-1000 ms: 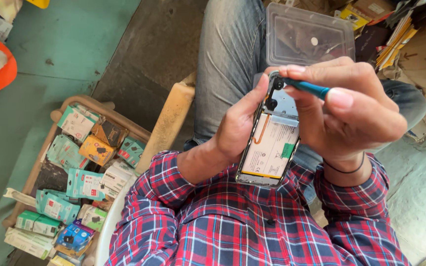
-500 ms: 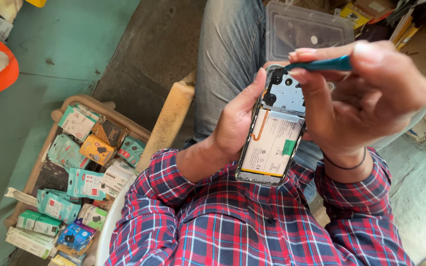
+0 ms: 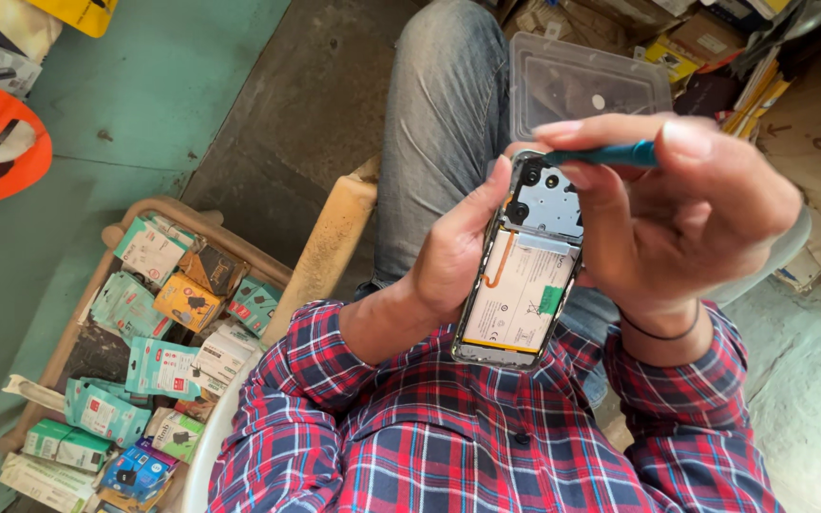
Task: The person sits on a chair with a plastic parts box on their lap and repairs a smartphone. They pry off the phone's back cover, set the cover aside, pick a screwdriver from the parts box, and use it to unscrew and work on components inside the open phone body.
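The left hand [image 3: 448, 256] clamps the opened phone [image 3: 525, 275] by its edge; just above, right hand [image 3: 686, 218] fingers pinch a teal screwdriver [image 3: 605, 154] at the camera end. A slipping tip could gouge the exposed battery [image 3: 520, 299] below. Beyond lies a clear plastic box [image 3: 582, 81].

We see an opened phone [image 3: 523, 275] with its back cover off, held tilted above the lap, white battery and camera lenses exposed. A teal-handled tool [image 3: 610, 154] lies level across its top end.
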Action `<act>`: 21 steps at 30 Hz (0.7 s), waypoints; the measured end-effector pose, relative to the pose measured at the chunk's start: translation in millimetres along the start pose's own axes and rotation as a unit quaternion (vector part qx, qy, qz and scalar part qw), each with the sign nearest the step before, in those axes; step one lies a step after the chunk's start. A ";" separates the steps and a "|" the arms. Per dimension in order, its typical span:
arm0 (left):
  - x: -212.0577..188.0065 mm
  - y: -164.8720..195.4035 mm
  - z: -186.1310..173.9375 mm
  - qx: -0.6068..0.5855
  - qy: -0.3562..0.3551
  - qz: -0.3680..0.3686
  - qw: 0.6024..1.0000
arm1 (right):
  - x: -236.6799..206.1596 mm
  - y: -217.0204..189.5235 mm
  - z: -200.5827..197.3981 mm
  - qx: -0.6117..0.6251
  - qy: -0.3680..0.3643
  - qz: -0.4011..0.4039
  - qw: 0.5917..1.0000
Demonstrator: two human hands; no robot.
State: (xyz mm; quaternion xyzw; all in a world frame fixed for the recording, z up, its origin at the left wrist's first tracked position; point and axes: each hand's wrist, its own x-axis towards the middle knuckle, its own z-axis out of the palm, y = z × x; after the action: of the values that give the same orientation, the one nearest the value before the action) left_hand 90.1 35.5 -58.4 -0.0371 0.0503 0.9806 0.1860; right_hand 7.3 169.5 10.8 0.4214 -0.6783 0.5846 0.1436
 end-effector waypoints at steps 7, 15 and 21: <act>-2.0 -2.9 -3.7 -0.008 -0.020 0.004 1.000 | 4.7 1.8 2.5 -0.046 0.021 -0.015 0.999; -0.5 -1.8 1.8 0.035 -0.025 0.031 0.999 | 5.2 -1.8 2.3 -0.003 0.003 -0.016 1.000; 0.1 -1.1 3.9 0.019 -0.062 0.009 0.998 | 7.2 -0.3 -0.2 -0.052 0.034 -0.016 0.998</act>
State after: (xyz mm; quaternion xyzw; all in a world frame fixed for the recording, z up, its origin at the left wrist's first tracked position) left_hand 90.3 37.0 -54.7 0.0279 0.0576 0.9815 0.1803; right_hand 3.0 166.8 16.0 0.4036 -0.6960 0.5599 0.1980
